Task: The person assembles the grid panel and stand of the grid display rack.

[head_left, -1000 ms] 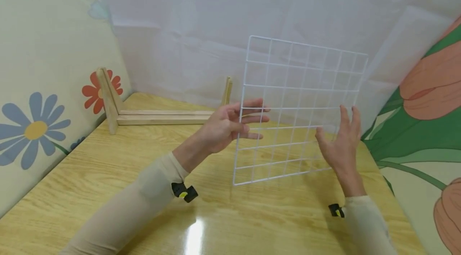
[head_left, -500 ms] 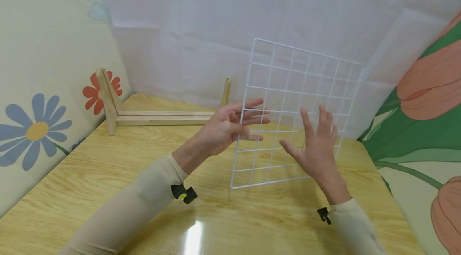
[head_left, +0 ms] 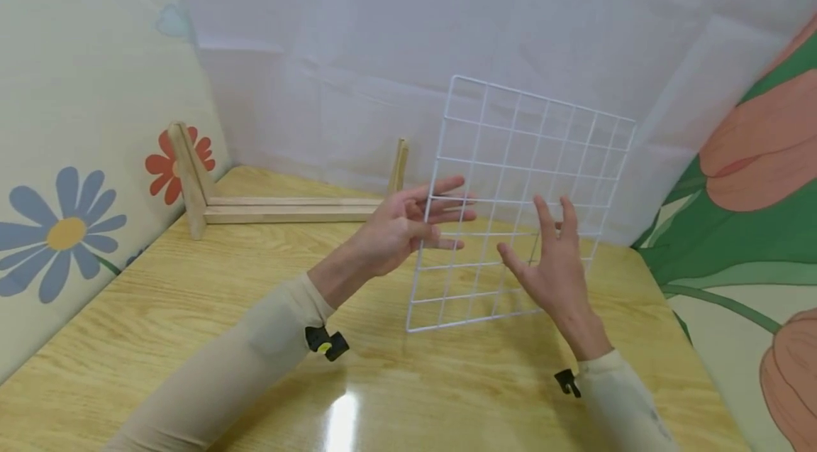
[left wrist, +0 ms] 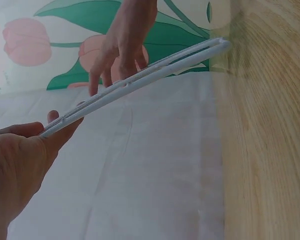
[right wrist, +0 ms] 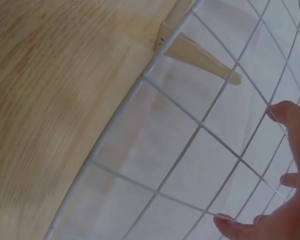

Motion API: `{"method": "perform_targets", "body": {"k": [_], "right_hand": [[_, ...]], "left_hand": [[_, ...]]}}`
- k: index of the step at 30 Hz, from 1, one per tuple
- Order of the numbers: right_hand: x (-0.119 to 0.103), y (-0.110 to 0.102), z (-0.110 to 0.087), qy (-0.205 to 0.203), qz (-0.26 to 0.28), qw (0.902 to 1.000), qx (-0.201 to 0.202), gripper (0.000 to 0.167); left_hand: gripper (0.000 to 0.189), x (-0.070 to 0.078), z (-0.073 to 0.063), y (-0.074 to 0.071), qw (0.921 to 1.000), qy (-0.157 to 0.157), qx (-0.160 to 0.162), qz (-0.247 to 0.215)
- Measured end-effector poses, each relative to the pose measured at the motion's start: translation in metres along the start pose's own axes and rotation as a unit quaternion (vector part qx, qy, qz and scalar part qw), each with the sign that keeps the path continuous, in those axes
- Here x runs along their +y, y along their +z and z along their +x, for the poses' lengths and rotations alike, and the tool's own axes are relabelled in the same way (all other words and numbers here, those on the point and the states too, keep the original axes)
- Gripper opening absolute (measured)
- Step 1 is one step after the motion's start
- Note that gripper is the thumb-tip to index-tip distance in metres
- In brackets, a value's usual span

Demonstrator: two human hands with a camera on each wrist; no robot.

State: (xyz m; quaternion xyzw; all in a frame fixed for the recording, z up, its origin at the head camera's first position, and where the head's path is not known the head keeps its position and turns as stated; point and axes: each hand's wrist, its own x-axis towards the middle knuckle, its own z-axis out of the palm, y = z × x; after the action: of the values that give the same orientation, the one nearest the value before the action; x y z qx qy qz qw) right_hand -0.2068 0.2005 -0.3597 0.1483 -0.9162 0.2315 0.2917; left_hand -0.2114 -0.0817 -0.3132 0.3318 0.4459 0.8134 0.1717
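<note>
My left hand holds a white wire grid panel by its left edge, thumb on the near side and fingers reaching through behind the wires. The panel stands upright above the table, its far side angled away. Across its right half in the head view lies my right hand, with thumb and fingers spread and its fingertips right at the wires. Seen almost edge-on in the left wrist view, the panel slants up from the left hand. The right wrist view shows the right fingers overlapping the squares of the mesh.
A wooden stand with a long base bar and two upright posts sits at the back left of the wood-grain table. Behind it hangs a white cloth. Flower-patterned sheets flank the table.
My right hand has moved left from near the panel's right edge. The panel has turned slightly, its right side and top edge shifting left and down. My left hand keeps its hold.
</note>
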Motion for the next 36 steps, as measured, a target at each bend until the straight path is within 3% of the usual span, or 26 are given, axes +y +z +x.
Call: {"method": "perform_targets", "body": {"k": [3,13,18,24,27,31,36], "right_hand": [[-0.002,0.001,0.001,-0.001,0.009,0.9999,0.014,0.097],[0.002,-0.001,-0.003,-0.017,0.030,0.9927,0.116,0.081],[0.001,-0.002,-0.002,-0.018,0.051,0.9910,0.123,0.074],[0.000,-0.003,-0.001,-0.009,0.058,0.9926,0.107,0.074],[0.001,-0.004,-0.001,-0.006,0.056,0.9929,0.105,0.074],[0.002,-0.006,0.000,-0.010,0.058,0.9917,0.114,0.074],[0.004,-0.011,0.003,-0.024,0.063,0.9887,0.134,0.072]], "left_hand": [[0.078,0.000,-0.002,-0.002,1.0000,0.003,0.001,0.003],[0.076,-0.012,-0.005,-0.007,0.9998,-0.008,-0.016,-0.004],[0.063,-0.013,-0.013,-0.012,0.9977,-0.021,-0.010,0.064],[0.051,-0.010,-0.029,-0.030,0.9856,-0.040,-0.003,0.164],[0.049,-0.004,-0.035,-0.042,0.9689,-0.043,0.018,0.243],[0.048,0.005,-0.045,-0.058,0.9267,-0.047,0.052,0.369],[0.048,0.021,-0.056,-0.079,0.8829,-0.016,0.098,0.459]]}}
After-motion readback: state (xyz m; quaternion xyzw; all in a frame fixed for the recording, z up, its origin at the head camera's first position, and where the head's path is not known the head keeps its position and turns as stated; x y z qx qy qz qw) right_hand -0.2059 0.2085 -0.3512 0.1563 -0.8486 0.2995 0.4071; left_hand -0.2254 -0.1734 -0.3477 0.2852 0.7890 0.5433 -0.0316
